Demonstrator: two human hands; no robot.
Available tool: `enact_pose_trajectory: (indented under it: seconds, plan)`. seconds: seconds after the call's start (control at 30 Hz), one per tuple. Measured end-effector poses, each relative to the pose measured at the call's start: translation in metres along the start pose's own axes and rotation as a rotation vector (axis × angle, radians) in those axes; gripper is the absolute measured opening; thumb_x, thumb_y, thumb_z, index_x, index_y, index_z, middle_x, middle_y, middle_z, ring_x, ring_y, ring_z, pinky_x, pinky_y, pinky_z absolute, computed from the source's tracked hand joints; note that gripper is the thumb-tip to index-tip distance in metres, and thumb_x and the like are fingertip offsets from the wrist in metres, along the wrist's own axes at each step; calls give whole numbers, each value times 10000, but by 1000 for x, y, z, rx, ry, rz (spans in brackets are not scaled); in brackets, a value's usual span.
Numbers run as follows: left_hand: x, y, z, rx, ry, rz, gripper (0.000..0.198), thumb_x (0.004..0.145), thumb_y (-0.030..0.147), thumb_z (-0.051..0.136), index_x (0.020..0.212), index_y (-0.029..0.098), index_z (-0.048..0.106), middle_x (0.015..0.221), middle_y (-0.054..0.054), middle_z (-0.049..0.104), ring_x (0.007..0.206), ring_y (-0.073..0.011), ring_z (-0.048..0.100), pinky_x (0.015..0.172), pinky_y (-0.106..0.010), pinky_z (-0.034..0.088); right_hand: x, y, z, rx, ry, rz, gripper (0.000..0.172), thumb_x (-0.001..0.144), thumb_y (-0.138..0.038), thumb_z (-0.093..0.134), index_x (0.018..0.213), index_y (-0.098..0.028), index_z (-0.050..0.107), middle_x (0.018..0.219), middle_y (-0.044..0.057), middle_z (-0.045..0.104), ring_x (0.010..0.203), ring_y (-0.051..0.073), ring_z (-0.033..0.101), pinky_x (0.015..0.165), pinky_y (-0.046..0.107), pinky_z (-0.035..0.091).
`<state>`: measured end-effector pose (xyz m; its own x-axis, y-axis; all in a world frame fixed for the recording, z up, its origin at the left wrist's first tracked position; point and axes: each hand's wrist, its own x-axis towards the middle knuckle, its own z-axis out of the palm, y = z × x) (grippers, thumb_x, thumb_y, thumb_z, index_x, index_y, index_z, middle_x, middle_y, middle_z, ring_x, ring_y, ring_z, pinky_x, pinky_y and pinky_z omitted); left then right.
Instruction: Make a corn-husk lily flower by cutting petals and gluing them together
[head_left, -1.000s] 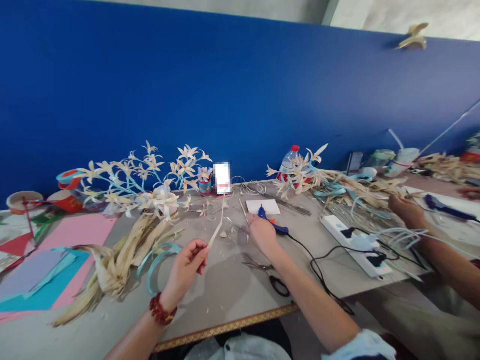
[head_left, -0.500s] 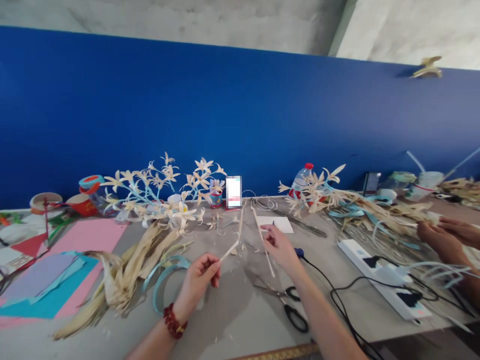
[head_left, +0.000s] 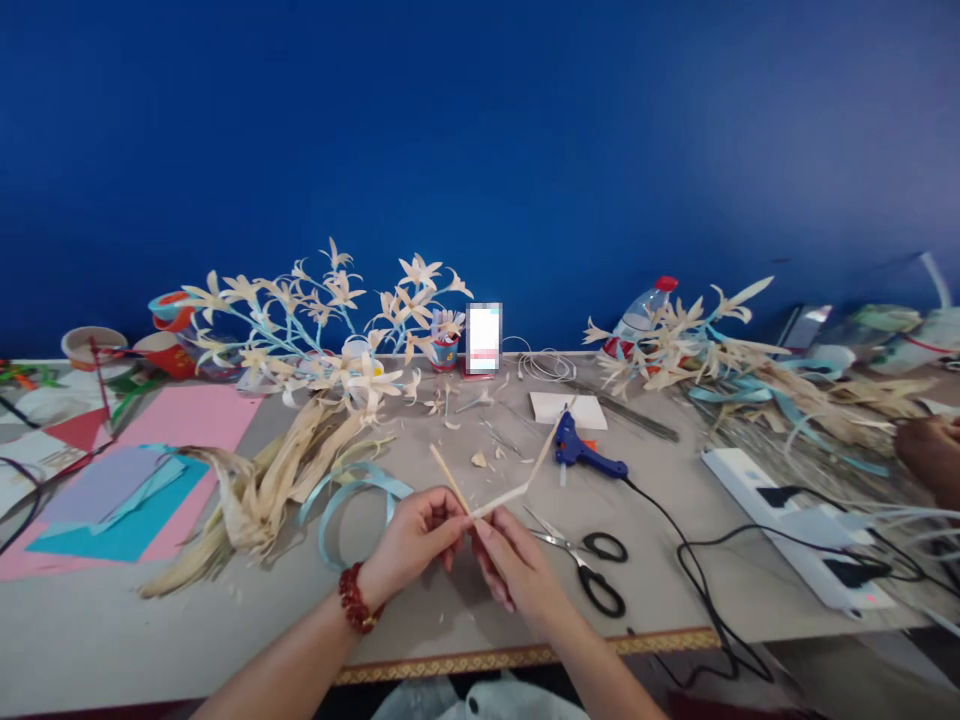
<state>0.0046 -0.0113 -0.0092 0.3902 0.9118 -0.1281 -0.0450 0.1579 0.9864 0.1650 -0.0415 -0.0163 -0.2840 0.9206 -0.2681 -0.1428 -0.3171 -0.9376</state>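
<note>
The left hand point(head_left: 420, 535) and right hand point(head_left: 519, 568) meet, each grip clamped on pale strips point(head_left: 501, 501), one straight, one bent, above the counter point(head_left: 127, 650); which grip has which, I cannot tell. Open scissors point(head_left: 576, 551) lie just beside the right hand, a blue glue gun point(head_left: 590, 455) beyond; light-blue ribbon point(head_left: 390, 484) curls near the left hand.

I look through 1 head-worn camera, forward and down over the nearby counter point(head_left: 112, 640), facing a blue wall point(head_left: 480, 140).

A deep blue wall point(head_left: 480, 150), paler at right, stands behind a grey table point(head_left: 112, 640) with gold-patterned edging point(head_left: 450, 665)
</note>
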Motion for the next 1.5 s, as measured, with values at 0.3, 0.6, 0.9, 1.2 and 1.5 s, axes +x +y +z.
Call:
enact_pose_trajectory:
  seconds: [0.3, 0.6, 0.9, 1.2, 1.5]
  plan:
    - [-5, 6, -2, -7, -135, 42, 233, 866, 371, 595, 835, 142, 560, 695, 3, 598, 516, -75, 567, 504, -189, 435, 1, 1, -4, -25, -2, -12, 415, 840, -610, 528, 783, -199, 517, 455, -102, 385, 307, 45, 259, 290, 166, 186]
    - [-8, -1, 1, 64, -97, 66, 233, 862, 360, 598, 791, 141, 562, 692, -1, 601, 502, -74, 550, 489, -186, 442, -8, 1, -9, -481, 37, -273, 436, 963, -463, 412, 649, -183, 527, 573, -15, 480, 537, 118, 441, 520, 233, 338]
    - [-10, 2, -1, 110, -89, 75, 225, 849, 351, 607, 767, 145, 575, 644, 4, 601, 471, -71, 529, 471, -176, 437, -11, -1, -5, -657, 15, -368, 471, 994, -408, 330, 623, -197, 529, 573, 6, 491, 583, 159, 468, 584, 271, 321]
    - [-15, 14, -3, 467, -15, 385, 168, 864, 221, 565, 708, 164, 591, 597, 5, 606, 553, -101, 539, 569, -195, 423, -11, 4, 1, -173, -105, -141, 546, 934, -557, 388, 545, -185, 481, 436, -47, 375, 387, 86, 320, 407, 225, 239]
    - [-14, 14, -6, 420, -85, 372, 195, 873, 281, 564, 714, 169, 585, 639, -18, 630, 584, -113, 538, 586, -213, 410, -12, -2, 8, 549, -407, 232, 503, 834, -545, 565, 511, -185, 428, 363, -102, 336, 241, 17, 147, 237, 135, 131]
